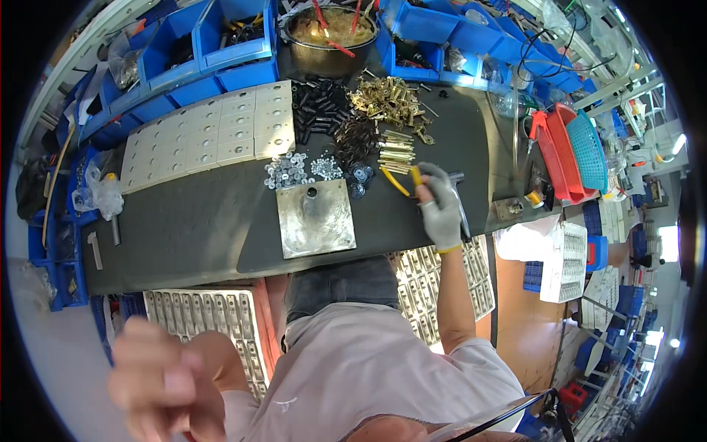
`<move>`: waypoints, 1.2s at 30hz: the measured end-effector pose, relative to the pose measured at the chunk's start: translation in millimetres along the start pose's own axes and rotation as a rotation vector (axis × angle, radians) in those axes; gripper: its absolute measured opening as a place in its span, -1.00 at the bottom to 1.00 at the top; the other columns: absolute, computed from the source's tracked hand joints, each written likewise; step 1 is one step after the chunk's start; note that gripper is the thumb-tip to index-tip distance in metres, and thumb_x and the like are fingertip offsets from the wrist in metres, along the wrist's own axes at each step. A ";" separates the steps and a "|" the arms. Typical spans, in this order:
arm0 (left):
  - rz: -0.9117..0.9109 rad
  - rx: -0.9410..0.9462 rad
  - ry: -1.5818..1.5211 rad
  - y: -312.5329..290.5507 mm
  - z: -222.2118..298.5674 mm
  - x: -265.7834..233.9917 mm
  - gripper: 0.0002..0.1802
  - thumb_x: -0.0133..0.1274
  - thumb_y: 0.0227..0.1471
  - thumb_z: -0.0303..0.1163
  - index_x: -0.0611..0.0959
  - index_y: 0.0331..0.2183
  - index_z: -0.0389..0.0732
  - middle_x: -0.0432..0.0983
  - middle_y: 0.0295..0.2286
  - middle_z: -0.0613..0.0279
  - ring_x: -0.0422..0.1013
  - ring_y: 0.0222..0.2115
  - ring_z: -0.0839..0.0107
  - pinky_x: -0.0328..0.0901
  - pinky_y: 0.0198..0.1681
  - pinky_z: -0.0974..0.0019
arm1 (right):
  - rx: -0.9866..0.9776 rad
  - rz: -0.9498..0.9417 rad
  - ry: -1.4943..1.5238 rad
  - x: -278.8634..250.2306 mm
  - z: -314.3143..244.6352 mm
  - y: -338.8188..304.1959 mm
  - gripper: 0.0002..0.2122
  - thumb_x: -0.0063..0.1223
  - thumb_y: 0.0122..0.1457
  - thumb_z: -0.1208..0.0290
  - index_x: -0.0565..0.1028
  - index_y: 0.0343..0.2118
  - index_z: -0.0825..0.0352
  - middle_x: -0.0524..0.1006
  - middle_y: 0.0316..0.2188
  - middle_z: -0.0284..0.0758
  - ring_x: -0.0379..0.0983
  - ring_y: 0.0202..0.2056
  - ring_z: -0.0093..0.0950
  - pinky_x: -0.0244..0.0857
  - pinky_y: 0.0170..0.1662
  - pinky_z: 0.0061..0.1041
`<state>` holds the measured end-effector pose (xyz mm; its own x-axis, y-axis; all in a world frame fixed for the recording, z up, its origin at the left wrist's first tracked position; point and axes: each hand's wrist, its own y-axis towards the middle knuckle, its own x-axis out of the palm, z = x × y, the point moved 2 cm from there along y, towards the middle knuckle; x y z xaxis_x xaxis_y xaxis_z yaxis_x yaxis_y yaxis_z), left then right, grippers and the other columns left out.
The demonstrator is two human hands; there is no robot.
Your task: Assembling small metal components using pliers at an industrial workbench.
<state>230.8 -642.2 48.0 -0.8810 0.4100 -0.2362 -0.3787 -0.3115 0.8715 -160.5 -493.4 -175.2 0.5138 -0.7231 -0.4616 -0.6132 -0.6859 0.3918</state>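
My right hand (443,214), in a pale work glove with a yellow cuff, is closed around a tool with curved yellow handles (395,182), pliers by their look; its jaws are hidden. Beside that hand lies a grey metal tool (462,202), shaped like a hammer. Raised close to the camera at lower left, my bare left hand (158,376) is blurred with its fingers curled in. What it holds, if anything, cannot be made out. A square metal plate (317,221) with one hole rests on the mat before me. Just past it are brass-coloured pins (396,152) and washers (287,171).
Piles of black sleeves (317,110) and brass parts (390,99) lie farther back. Drilled pale blocks (210,136) stand in rows at left. Blue bins (232,44) and a brown pot (331,55) line the back; red and teal baskets (563,151) are at right.
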 end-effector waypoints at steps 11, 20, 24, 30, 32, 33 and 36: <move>-0.400 -1.163 -0.048 -162.7 -119.0 24.9 -0.78 0.05 0.27 -0.54 0.67 -0.09 -0.41 0.64 -0.31 0.18 0.54 -0.28 0.47 0.42 -0.15 0.41 | 0.471 0.090 1.316 9.0 2.0 3.3 -0.60 0.03 0.33 0.03 0.48 -0.01 0.28 0.46 0.08 -0.09 0.50 -0.21 -0.39 0.42 -0.30 -0.48; -0.350 -1.232 -0.397 -182.1 -171.2 84.6 -0.82 0.08 0.27 -0.48 0.72 -0.18 -0.33 0.57 -0.46 0.31 0.44 -0.49 0.62 0.33 -0.41 0.50 | 0.381 0.052 -0.057 -28.0 -48.2 129.2 -0.62 0.20 0.25 0.08 0.54 -0.21 0.39 0.56 -0.46 -0.33 0.47 -0.42 -0.54 0.35 -0.29 -0.50; -0.245 -1.129 -0.122 -194.2 -159.0 86.8 -0.80 0.02 0.30 -0.46 0.69 -0.19 -0.36 0.56 -0.46 0.29 0.38 -0.49 0.62 0.28 -0.40 0.50 | -0.055 0.115 -0.491 -56.7 -48.5 289.9 -0.61 0.10 0.22 0.08 0.59 -0.10 0.33 0.62 -0.23 0.03 0.58 -0.16 -0.02 0.41 -0.09 -0.20; 0.044 -0.991 0.264 -227.6 -171.6 92.6 -0.86 0.10 0.20 -0.50 0.71 -0.31 -0.34 0.51 -0.55 0.18 0.34 -0.62 0.46 0.16 -0.57 0.36 | 0.143 -0.346 -1.068 -26.6 27.5 515.0 -0.41 0.24 0.03 0.02 0.56 0.12 0.21 0.59 0.07 -0.16 0.54 0.08 -0.25 0.39 0.13 -0.30; 0.026 -0.992 0.393 -225.8 -166.4 93.2 -0.89 0.14 0.14 -0.50 0.70 -0.36 -0.35 0.51 -0.56 0.16 0.33 -0.65 0.42 0.14 -0.61 0.33 | 0.138 -0.451 -1.115 1.3 27.4 532.3 -0.38 0.26 0.00 -0.02 0.56 0.13 0.19 0.56 0.12 -0.19 0.50 0.12 -0.25 0.35 0.18 -0.28; 0.034 -0.981 0.399 -227.9 -165.6 94.0 -0.89 0.14 0.14 -0.50 0.70 -0.36 -0.35 0.51 -0.56 0.16 0.33 -0.65 0.42 0.14 -0.61 0.33 | 0.162 -0.549 -1.177 5.6 29.0 537.4 -0.35 0.28 -0.03 -0.05 0.56 0.14 0.17 0.52 0.18 -0.22 0.46 0.17 -0.25 0.30 0.23 -0.26; -0.013 -0.921 0.406 -221.8 -164.1 101.7 -0.88 0.17 0.12 -0.49 0.67 -0.42 -0.35 0.48 -0.59 0.19 0.29 -0.69 0.42 0.10 -0.64 0.33 | 0.143 -0.400 -1.300 -12.1 67.8 557.9 -0.36 0.25 0.01 -0.12 0.57 0.13 0.15 0.41 0.28 -0.21 0.30 0.30 -0.27 0.17 0.32 -0.22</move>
<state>178.6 -672.0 -239.8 -0.8399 0.1483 -0.5221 -0.3097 -0.9209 0.2368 -549.5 -861.7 -4.9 -0.2118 0.1727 -0.9619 -0.6542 -0.7562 0.0083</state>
